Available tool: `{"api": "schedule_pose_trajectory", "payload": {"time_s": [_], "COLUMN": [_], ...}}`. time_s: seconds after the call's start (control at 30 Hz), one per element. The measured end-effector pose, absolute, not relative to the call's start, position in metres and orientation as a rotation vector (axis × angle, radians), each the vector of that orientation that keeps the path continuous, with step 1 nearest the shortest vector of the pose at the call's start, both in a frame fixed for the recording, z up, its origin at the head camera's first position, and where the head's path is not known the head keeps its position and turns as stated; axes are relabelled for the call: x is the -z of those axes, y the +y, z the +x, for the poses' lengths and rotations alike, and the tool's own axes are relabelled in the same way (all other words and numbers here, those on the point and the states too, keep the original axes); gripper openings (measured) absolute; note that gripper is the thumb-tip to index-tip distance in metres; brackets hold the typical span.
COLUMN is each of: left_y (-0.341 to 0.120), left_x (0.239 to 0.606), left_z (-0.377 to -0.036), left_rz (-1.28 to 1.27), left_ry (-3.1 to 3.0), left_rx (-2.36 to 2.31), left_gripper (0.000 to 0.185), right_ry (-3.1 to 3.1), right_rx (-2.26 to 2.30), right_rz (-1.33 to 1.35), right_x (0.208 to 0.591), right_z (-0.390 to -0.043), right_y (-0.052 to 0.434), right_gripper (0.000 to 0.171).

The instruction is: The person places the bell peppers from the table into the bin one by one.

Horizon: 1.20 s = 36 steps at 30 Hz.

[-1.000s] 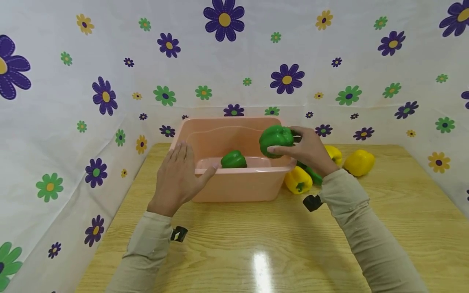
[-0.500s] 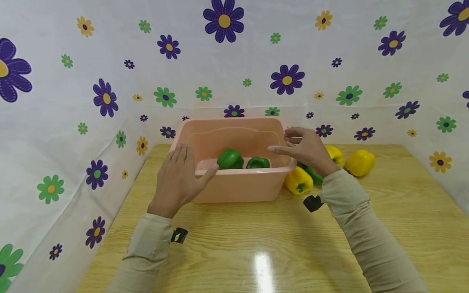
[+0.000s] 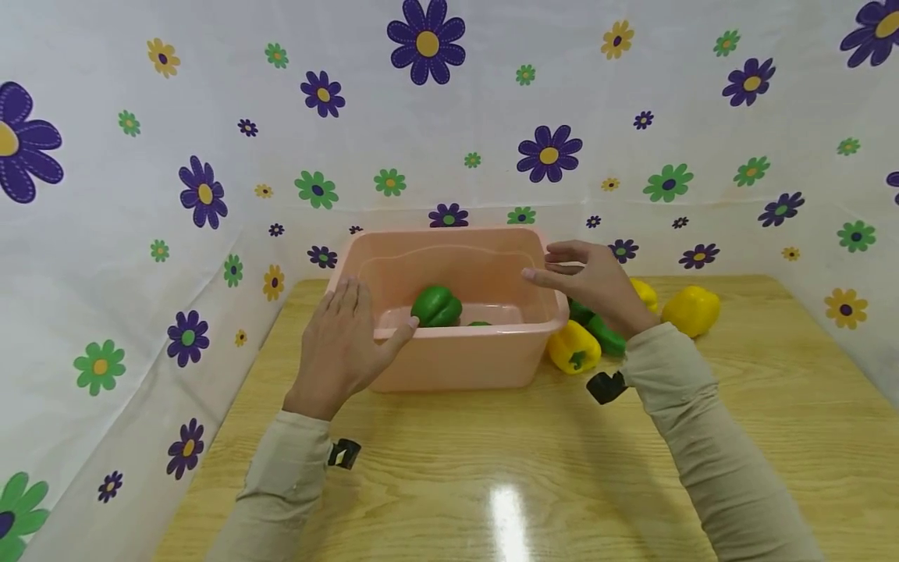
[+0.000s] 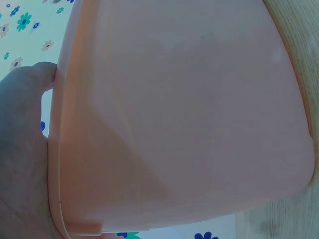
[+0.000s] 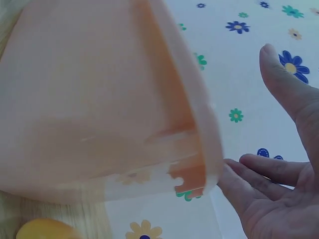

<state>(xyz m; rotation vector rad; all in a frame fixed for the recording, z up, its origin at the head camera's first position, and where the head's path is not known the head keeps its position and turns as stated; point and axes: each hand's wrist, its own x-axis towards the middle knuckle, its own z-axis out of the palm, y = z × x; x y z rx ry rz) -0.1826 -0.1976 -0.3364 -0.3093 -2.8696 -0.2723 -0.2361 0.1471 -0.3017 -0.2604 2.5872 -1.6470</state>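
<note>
A pink plastic tub [image 3: 456,359] stands on the table. Inside it lies a green bell pepper [image 3: 437,307]; of a second green pepper [image 3: 481,323] only the top shows above the front rim. My left hand [image 3: 340,343] rests on the tub's left front corner, fingers straight, thumb over the rim. In the left wrist view, that thumb [image 4: 46,74] touches the rim. With nothing in it, my right hand [image 3: 597,281] hovers at the tub's right rim, thumb and fingers spread apart. The right wrist view shows the right hand [image 5: 284,194] beside the rim.
Right of the tub lie a yellow bell pepper [image 3: 574,347], dark green vegetables [image 3: 605,336] partly hidden by my right hand, and another yellow pepper [image 3: 691,311]. One more yellow pepper [image 3: 644,293] shows behind the wrist. A flowered cloth [image 3: 449,117] encloses the wooden table [image 3: 449,484].
My right hand has let go of a green pepper, which dropped into the tub and settled low behind the front rim. The hand then shifted slightly right. My left hand has stayed put.
</note>
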Motion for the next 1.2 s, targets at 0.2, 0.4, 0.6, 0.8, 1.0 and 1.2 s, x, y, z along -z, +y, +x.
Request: {"api": "schedule_pose_trajectory", "payload": {"time_s": [0.2,0.4,0.6,0.8,1.0,1.2], "left_y": [-0.198,-0.199,-0.200,-0.200,-0.199,-0.198], "left_x": [0.339,0.340,0.339,0.339,0.339,0.338], "left_z": [-0.183,-0.182,-0.184,-0.183,-0.182,-0.182], "left_rz": [-0.316,-0.306,-0.310,-0.299,-0.299,-0.305], "left_ry": [-2.855,-2.857,-2.862,-2.876,-2.873,-2.874], "left_rx": [0.267,0.275,0.268,0.274,0.277,0.281], "left_gripper": [0.105,0.104,0.105,0.106,0.106,0.106], "right_ry": [2.593,2.614,2.631,2.632,2.605,2.560], "right_rx": [1.725,1.740,1.714,1.649,1.606,1.586], "right_rz": [-0.251,-0.247,-0.224,-0.116,-0.051,0.002], "right_x": [0.299,0.301,0.305,0.315,0.325,0.337], "right_z": [-0.234,-0.232,-0.230,-0.229,-0.228,-0.227], "right_y": [0.157,0.168,0.180,0.187,0.190,0.194], "right_gripper": [0.087,0.086,0.085,0.093,0.098,0.099]}}
